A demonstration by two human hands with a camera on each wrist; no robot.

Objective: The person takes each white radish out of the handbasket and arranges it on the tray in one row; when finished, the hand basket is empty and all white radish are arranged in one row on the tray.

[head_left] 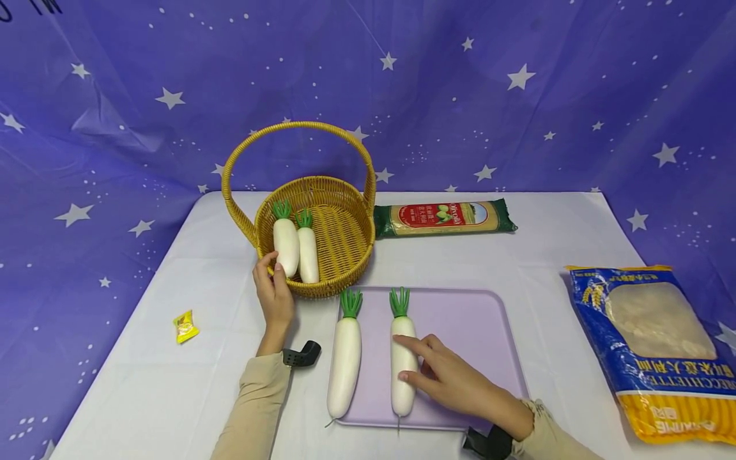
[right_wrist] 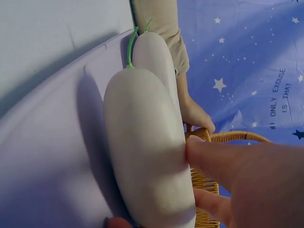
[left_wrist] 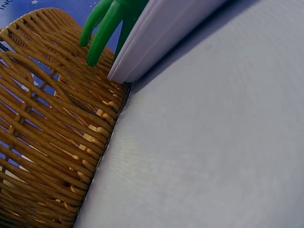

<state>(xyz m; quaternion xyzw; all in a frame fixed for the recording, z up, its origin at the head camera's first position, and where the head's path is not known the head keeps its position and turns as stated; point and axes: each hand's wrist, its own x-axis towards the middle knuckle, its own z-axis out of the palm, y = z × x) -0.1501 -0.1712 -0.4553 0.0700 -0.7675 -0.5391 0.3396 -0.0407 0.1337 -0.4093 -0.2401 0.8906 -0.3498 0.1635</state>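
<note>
My left hand [head_left: 275, 300] grips the near left rim of a wicker basket [head_left: 345, 271], its fingertips over the edge. Inside lean two white radishes with green tops, a plumper radish [head_left: 285, 246] and a slimmer radish [head_left: 308, 255]. My right hand [head_left: 457, 380] holds a white radish [head_left: 404, 358] lying on a lilac tray [head_left: 471, 319], thumb and forefinger across it. The right wrist view shows the fingers against this radish [right_wrist: 145, 137] and another fingertip low on its opposite side. Left of it, another radish [head_left: 345, 364] lies along the tray's left edge.
A green-ended pasta packet [head_left: 445, 217] lies behind the tray, beside the basket. At the right edge is a large blue and yellow pasta bag [head_left: 655, 351]. A small yellow wrapped sweet [head_left: 186, 326] lies at left. A starry purple cloth [head_left: 437, 96] hangs behind the table.
</note>
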